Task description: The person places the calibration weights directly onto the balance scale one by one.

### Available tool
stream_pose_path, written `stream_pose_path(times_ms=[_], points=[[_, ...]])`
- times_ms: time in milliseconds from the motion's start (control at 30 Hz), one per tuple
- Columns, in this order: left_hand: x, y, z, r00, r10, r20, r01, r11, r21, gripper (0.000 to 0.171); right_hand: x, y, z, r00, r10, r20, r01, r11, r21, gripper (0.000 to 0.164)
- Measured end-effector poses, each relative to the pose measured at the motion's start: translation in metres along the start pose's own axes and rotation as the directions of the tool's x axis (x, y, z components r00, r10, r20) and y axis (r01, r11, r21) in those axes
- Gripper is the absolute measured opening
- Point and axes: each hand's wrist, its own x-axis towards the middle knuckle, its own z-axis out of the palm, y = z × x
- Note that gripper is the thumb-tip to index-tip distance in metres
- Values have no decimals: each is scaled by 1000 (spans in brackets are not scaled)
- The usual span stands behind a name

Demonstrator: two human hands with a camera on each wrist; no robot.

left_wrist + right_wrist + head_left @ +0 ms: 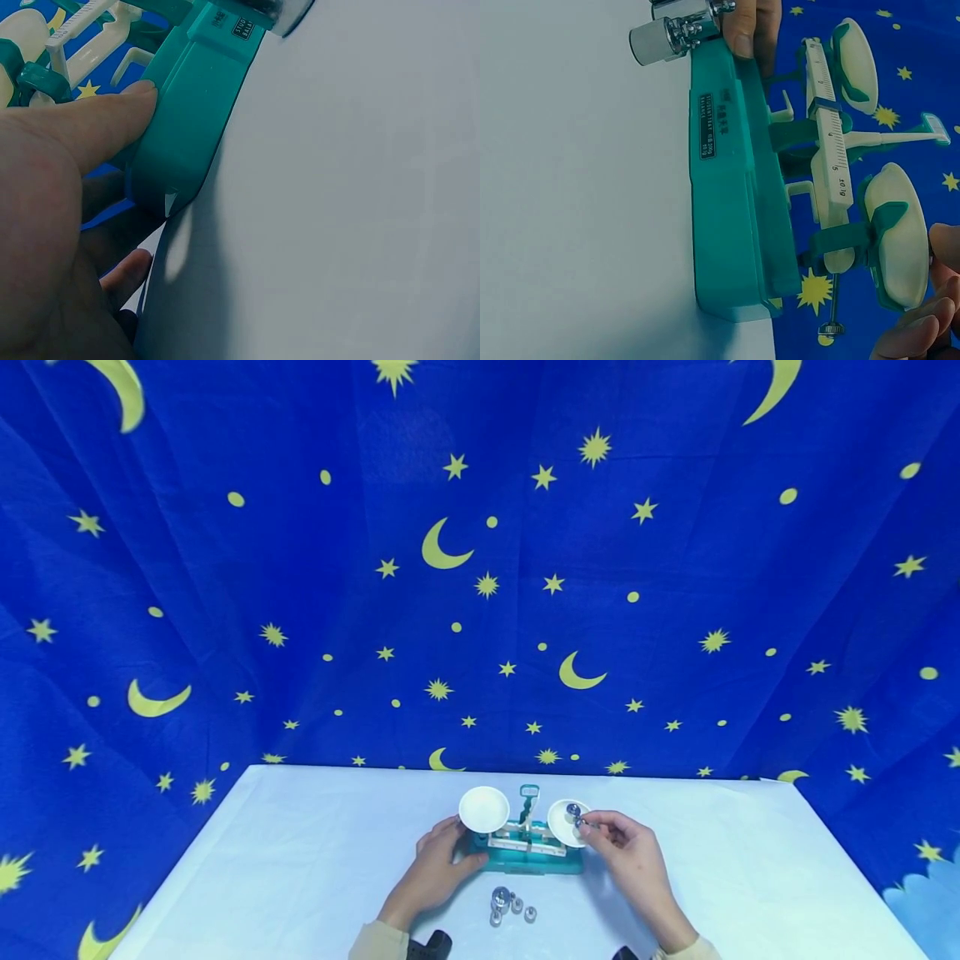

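Left hand (437, 867) grips end of balance (528, 862) on table (315, 843); right hand (633, 858) pinches small weight (582, 822), fingertips nearly together, at right pan (558, 828). I judge loading step; next calls for gentle release (pan may tip).

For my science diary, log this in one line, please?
left hand: gripping pan-balance base; right hand: pinching metal weight at right pan; other weights: on table
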Motion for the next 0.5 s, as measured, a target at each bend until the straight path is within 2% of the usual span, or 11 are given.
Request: stream_pose_path(times_ms=[500], points=[[0,-1,0,1000,-12,8,12,1000,4,73,-7,-5,-5,997,-77,-25,77,997,-10,19]])
